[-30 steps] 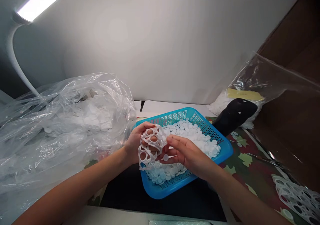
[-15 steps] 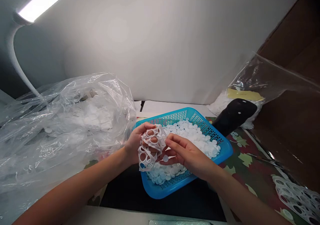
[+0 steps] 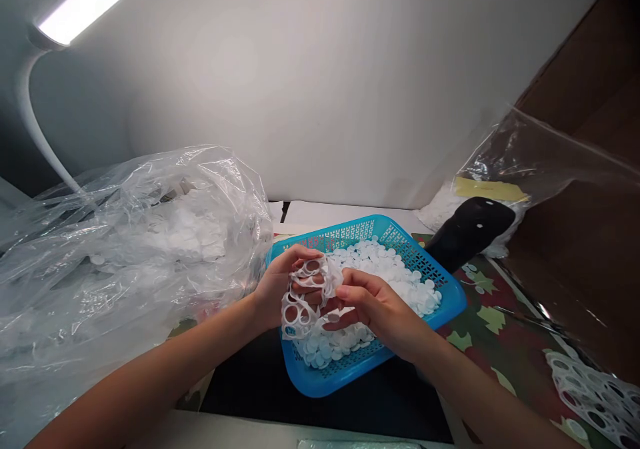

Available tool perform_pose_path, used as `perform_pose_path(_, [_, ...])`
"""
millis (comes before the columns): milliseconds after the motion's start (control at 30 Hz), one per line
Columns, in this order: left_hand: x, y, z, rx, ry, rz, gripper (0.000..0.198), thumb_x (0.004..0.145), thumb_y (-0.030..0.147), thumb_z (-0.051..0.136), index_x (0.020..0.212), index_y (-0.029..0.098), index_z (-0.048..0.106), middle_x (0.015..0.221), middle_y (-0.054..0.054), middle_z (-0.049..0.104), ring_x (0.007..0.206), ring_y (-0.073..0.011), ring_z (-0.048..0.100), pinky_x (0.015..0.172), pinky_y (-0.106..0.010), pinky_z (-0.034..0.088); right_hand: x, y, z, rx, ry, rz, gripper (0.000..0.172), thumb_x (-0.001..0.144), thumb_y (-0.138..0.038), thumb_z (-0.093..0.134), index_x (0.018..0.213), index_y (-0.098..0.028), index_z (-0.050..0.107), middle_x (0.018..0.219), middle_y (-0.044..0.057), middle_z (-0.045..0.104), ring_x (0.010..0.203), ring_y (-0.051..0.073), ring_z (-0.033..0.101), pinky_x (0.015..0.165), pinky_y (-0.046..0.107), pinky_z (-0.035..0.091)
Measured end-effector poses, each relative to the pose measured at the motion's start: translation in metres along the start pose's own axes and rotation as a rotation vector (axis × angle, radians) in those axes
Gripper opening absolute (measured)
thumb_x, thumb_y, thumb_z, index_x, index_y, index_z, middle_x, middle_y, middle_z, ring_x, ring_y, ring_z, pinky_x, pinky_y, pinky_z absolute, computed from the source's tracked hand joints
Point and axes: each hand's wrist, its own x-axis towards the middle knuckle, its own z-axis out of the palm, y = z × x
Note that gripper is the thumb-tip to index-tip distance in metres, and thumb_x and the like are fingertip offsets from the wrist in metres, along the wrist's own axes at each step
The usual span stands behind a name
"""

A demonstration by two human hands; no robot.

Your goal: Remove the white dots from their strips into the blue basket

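Note:
My left hand (image 3: 276, 292) grips a crumpled white sheet punched with round holes (image 3: 300, 312), and my fingers show through the holes. My right hand (image 3: 380, 319) is beside it, with its fingertips against the sheet's right edge. A small white disc (image 3: 333, 317) sits at those fingertips. Both hands are above a blue perforated plastic basket (image 3: 325, 384) heaped with loose white discs (image 3: 395, 277). The hands and sheet hide the basket's middle.
A clear plastic bag of white discs (image 3: 150, 236) lies left of the basket. Behind right stand a black object (image 3: 470, 232) and a clear bag (image 3: 500, 159) holding white material. A punched sheet (image 3: 595, 396) lies on a leaf-patterned cloth (image 3: 493, 319). A desk lamp (image 3: 85, 6) shines overhead.
The punched sheet has shifted and bunched tighter, with its top now leaning right. My right hand has moved up against it, carrying the small disc.

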Motion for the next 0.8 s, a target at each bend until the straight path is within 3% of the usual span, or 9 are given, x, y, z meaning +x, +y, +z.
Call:
perform_pose_path(167, [0.001,-0.008,0.007,0.361,0.154,0.137,0.021,0.067,0.031,0.065,0.065,0.017,0.049,0.052,0.004,0.047,0.040,-0.0070,0.041,0.039,-0.018,0.028,0.002,0.000,0.000,0.024,0.187,-0.113,0.019,0.084,-0.029,0.052,0.069,-0.019,0.047,0.071,-0.002,0.055,0.075,0.014,0.058,0.062,0.027,0.053])
perform_pose_path(267, [0.003,-0.011,0.008,0.567,0.146,0.151,0.024,0.069,0.034,0.068,0.073,0.017,0.051,0.057,0.003,0.049,0.042,-0.0059,0.040,0.037,-0.018,0.023,0.002,0.000,-0.001,0.054,0.326,-0.181,0.018,0.082,-0.027,0.052,0.067,-0.020,0.045,0.064,-0.005,0.046,0.063,0.011,0.049,0.053,0.021,0.046])
perform_pose_path(400, [0.004,-0.011,0.007,0.642,0.174,0.075,0.029,0.070,0.039,0.067,0.086,0.019,0.053,0.055,0.006,0.043,0.037,-0.0045,0.033,0.034,-0.018,0.013,0.003,0.002,-0.002,0.036,0.417,-0.227,0.020,0.080,-0.025,0.052,0.064,-0.019,0.041,0.060,-0.006,0.038,0.054,0.008,0.036,0.048,0.018,0.034])
perform_pose_path(500, [0.002,-0.010,0.006,0.593,0.163,0.022,0.025,0.069,0.036,0.065,0.084,0.020,0.052,0.052,0.007,0.039,0.035,-0.0043,0.031,0.034,-0.017,0.013,0.003,0.004,-0.003,-0.023,0.420,-0.214,0.027,0.079,-0.025,0.053,0.059,-0.018,0.037,0.058,-0.006,0.032,0.052,0.008,0.030,0.048,0.019,0.029])
perform_pose_path(600, [0.000,-0.010,0.006,0.518,0.106,-0.013,0.019,0.068,0.034,0.059,0.070,0.019,0.048,0.048,0.008,0.036,0.033,-0.0043,0.027,0.032,-0.017,0.014,0.003,0.006,-0.004,-0.102,0.411,-0.217,0.029,0.080,-0.026,0.053,0.058,-0.018,0.036,0.056,-0.007,0.029,0.051,0.008,0.027,0.048,0.020,0.025])
perform_pose_path(800, [0.000,-0.013,0.006,0.710,0.043,0.036,0.034,0.074,0.046,0.057,0.060,0.016,0.052,0.048,0.003,0.043,0.035,-0.0066,0.034,0.029,-0.018,0.019,0.001,0.005,-0.002,-0.211,0.331,-0.197,0.028,0.078,-0.026,0.055,0.056,-0.019,0.039,0.050,-0.008,0.032,0.046,0.007,0.026,0.044,0.022,0.020])
